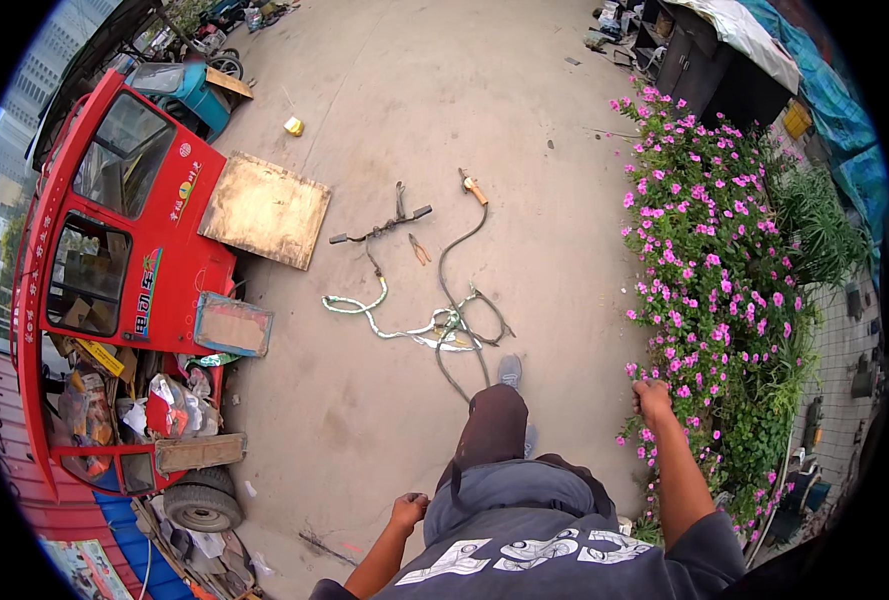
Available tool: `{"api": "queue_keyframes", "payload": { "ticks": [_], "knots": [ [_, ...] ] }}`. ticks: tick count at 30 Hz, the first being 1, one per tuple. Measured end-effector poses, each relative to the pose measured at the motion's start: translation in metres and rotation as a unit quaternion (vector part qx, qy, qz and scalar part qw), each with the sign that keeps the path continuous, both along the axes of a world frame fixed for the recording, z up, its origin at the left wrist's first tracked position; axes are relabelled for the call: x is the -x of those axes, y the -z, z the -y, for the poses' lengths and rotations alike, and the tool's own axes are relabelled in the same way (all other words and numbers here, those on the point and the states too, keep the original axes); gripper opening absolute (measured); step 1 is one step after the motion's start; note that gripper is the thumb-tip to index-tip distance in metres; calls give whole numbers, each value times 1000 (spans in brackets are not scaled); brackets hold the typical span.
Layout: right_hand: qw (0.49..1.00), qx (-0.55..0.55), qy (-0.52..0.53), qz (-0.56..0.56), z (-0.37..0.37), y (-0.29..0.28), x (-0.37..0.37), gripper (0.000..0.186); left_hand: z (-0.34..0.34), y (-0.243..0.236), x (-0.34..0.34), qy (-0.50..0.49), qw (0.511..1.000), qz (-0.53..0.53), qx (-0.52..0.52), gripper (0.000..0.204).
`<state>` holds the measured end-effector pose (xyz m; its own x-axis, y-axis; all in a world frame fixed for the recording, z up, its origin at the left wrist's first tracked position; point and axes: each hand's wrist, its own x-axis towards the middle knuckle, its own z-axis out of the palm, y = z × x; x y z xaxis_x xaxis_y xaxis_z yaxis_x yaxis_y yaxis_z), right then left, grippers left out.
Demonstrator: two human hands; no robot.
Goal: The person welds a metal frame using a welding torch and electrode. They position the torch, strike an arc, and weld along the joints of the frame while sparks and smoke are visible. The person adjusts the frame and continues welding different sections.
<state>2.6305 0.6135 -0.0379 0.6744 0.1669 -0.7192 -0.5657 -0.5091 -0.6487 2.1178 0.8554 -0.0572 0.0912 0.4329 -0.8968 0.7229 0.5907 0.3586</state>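
My left hand [410,509] hangs beside my hip with its fingers curled; I see nothing in it. Held out to the right near the pink flowers [712,262], my right hand [650,397] is closed in a fist with no object showing. On the concrete ahead lies a black handlebar [382,230] with its stem. Pliers [419,249] with orange-brown handles rest beside it. A dark cable [444,262] ends in an orange-brown handle [474,190], and a green-and-white wrapped cable [372,312] loops nearby. My grey shoe [509,371] is close to the cables.
To the left stands a red vehicle cab [179,270] filled with bags and scrap, a wooden board [266,210] leaning against it. A tyre [203,508] sits below. Flowering plants line the right side, with a dark cabinet [709,70] beyond. A small yellow object [294,126] lies farther off.
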Motion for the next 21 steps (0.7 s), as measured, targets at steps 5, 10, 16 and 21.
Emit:
{"api": "queue_keyframes", "payload": {
  "ticks": [5, 10, 16, 21],
  "knots": [
    [994, -45, -101, -10, -110, 1, -62, 20, -88, 45, -91, -99, 994, 46, 9, 35],
    [988, -42, -127, -82, -190, 14, -96, 18, -166, 80, -186, -123, 992, 4, 25, 36],
    [959, -57, -264, -89, -326, -21, -155, 21, -269, 35, -321, -144, 983, 113, -35, 33],
    [897, -67, -424, -108, -435, -11, -223, 23, -317, 16, -397, -201, 963, 157, -92, 36]
  ]
}}
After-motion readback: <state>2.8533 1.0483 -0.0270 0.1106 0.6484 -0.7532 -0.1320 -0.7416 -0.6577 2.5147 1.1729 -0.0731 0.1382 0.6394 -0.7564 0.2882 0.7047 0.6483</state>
